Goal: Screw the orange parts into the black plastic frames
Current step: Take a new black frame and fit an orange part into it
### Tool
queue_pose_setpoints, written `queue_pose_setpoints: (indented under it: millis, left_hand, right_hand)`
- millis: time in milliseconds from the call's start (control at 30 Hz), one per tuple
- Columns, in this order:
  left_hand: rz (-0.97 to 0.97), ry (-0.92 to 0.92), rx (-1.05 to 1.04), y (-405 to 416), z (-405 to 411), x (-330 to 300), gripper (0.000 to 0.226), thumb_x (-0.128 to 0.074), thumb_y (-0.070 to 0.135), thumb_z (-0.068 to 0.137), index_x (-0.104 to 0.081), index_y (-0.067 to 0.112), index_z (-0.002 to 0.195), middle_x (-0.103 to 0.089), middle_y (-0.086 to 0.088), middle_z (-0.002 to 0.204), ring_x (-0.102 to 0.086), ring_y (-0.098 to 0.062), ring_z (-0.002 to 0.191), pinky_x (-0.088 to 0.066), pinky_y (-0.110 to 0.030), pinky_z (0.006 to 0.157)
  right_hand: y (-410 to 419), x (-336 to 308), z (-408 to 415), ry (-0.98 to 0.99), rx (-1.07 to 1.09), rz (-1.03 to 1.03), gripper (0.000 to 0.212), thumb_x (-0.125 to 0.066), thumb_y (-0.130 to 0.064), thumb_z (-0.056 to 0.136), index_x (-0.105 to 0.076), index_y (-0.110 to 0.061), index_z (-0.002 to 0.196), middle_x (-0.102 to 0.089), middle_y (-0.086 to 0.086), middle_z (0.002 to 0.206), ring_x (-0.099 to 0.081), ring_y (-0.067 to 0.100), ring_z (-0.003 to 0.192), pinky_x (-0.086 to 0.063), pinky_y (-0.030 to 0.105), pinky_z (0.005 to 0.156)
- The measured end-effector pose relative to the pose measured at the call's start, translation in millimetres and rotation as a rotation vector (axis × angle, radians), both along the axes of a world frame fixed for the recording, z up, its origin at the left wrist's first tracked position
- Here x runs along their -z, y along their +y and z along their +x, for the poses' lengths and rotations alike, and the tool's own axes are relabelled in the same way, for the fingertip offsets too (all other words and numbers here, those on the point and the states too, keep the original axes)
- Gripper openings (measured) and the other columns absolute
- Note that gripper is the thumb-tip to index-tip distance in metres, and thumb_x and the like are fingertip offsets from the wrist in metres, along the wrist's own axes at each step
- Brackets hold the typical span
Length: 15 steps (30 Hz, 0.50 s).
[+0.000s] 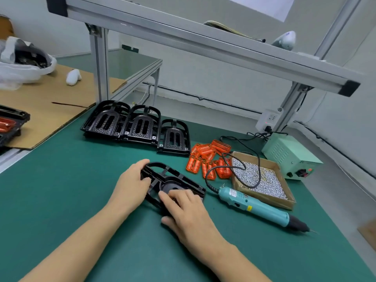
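One black plastic frame (173,180) lies on the green mat in front of me. My left hand (132,182) grips its left end, fingers curled over the rim. My right hand (185,208) lies on the frame's near part, fingers spread on top and thumb at the near edge. A heap of orange parts (209,157) sits to the right, behind the frame. Three stacks of black frames (138,125) stand further back. The teal electric screwdriver (258,206) lies on the mat to the right, untouched.
A cardboard tray of silver screws (262,178) sits right of the orange parts, with the screwdriver's cable draped over it. A pale green power unit (291,155) stands behind. Cardboard sheet (50,110) with finished assemblies (10,123) lies at left. An aluminium rack (183,39) spans overhead.
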<state>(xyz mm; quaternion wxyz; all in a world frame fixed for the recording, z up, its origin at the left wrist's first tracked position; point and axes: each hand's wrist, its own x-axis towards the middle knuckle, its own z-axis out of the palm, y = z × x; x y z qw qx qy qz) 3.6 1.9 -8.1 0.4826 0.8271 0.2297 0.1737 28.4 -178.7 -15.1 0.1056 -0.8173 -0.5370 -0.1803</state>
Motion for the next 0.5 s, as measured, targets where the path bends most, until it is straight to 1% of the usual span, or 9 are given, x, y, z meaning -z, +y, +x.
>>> queue_pose_setpoints:
  millis: [67, 133, 200, 267, 367, 433, 500]
  left_hand:
    - [0.108, 0.02, -0.001, -1, 0, 2, 0.053, -0.045, -0.002, 0.09, -0.045, 0.019, 0.139, -0.052, -0.002, 0.132, -0.047, -0.019, 0.119, -0.035, -0.028, 0.094]
    - [0.185, 0.03, 0.001, -2, -1, 4, 0.055, -0.043, -0.004, 0.09, -0.045, 0.017, 0.14, -0.051, -0.005, 0.134, -0.045, -0.022, 0.122, -0.036, -0.032, 0.098]
    - [0.257, 0.043, -0.005, -2, -3, 5, 0.056, -0.042, -0.004, 0.089, -0.044, 0.017, 0.14, -0.051, -0.006, 0.135, -0.044, -0.025, 0.123, -0.038, -0.037, 0.098]
    - [0.307, 0.064, -0.018, -2, -3, 6, 0.058, -0.042, -0.003, 0.087, -0.043, 0.018, 0.141, -0.05, -0.006, 0.136, -0.044, -0.025, 0.122, -0.04, -0.039, 0.096]
    - [0.31, 0.067, -0.03, -2, -5, 7, 0.061, -0.045, -0.004, 0.084, -0.043, 0.019, 0.141, -0.05, -0.004, 0.136, -0.044, -0.025, 0.122, -0.04, -0.039, 0.095]
    - [0.303, 0.049, -0.04, -2, -8, 8, 0.061, -0.047, -0.003, 0.083, -0.045, 0.02, 0.139, -0.05, -0.002, 0.136, -0.044, -0.024, 0.122, -0.04, -0.037, 0.095]
    - [0.3, 0.027, -0.042, -2, -10, 9, 0.055, -0.048, 0.001, 0.087, -0.047, 0.019, 0.138, -0.049, -0.001, 0.137, -0.044, -0.022, 0.122, -0.039, -0.036, 0.094]
  right_hand:
    - [-3, -1, 1, 0.046, -0.015, -0.046, 0.047, -0.06, -0.032, 0.091, -0.055, -0.013, 0.133, -0.059, 0.003, 0.117, -0.051, 0.022, 0.104, -0.032, 0.027, 0.085]
    - [-4, -4, 4, 0.143, -0.017, -0.075, 0.047, -0.05, -0.031, 0.098, -0.046, -0.014, 0.141, -0.052, 0.005, 0.129, -0.046, 0.025, 0.115, -0.027, 0.03, 0.091]
    - [-4, -4, 6, 0.187, -0.017, -0.106, 0.048, -0.043, -0.035, 0.101, -0.039, -0.017, 0.145, -0.047, 0.004, 0.135, -0.039, 0.024, 0.121, -0.026, 0.032, 0.096]
    - [-5, -5, 9, 0.204, -0.017, -0.113, 0.048, -0.04, -0.039, 0.102, -0.039, -0.019, 0.146, -0.045, 0.002, 0.137, -0.036, 0.022, 0.123, -0.025, 0.033, 0.098]
    - [-6, -10, 9, 0.272, -0.032, -0.06, 0.044, -0.039, -0.041, 0.102, -0.046, -0.022, 0.141, -0.048, -0.003, 0.135, -0.036, 0.015, 0.121, -0.024, 0.029, 0.097]
    - [-10, -15, 11, 0.361, -0.006, 0.077, 0.037, -0.044, -0.037, 0.1, -0.056, -0.022, 0.131, -0.055, -0.006, 0.128, -0.04, 0.009, 0.117, -0.024, 0.026, 0.097]
    - [-19, -22, 20, 0.41, 0.102, 0.241, 0.029, -0.05, -0.031, 0.099, -0.064, -0.021, 0.122, -0.06, -0.006, 0.117, -0.047, 0.009, 0.111, -0.028, 0.027, 0.095]
